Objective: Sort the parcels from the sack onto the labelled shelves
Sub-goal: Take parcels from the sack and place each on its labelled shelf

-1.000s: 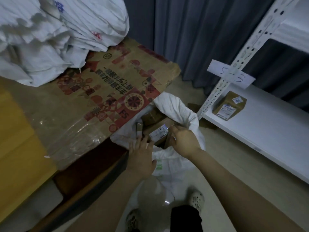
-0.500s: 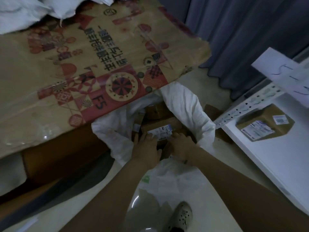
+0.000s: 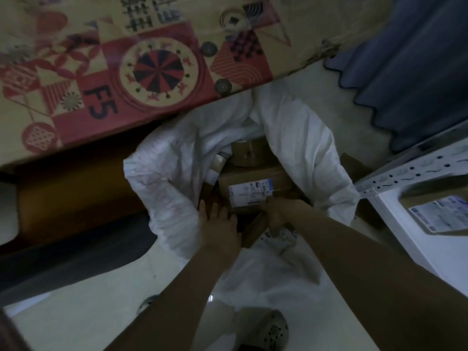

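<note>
White woven sack: mouth open, parcels inside.
Brown cardboard parcel with a white label: topmost in the sack.
Left hand: fingers straight, at the parcel's near edge.
Right hand: fingers curled over the parcel's near corner.
White metal shelf: at right, holding one labelled brown box.

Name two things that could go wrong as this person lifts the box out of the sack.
1. The right hand seems to grip only the near corner of the box, and the left hand lies flat beside it, so the box may tilt and slip.
2. The sack folds closely around the box and could snag it.
</note>
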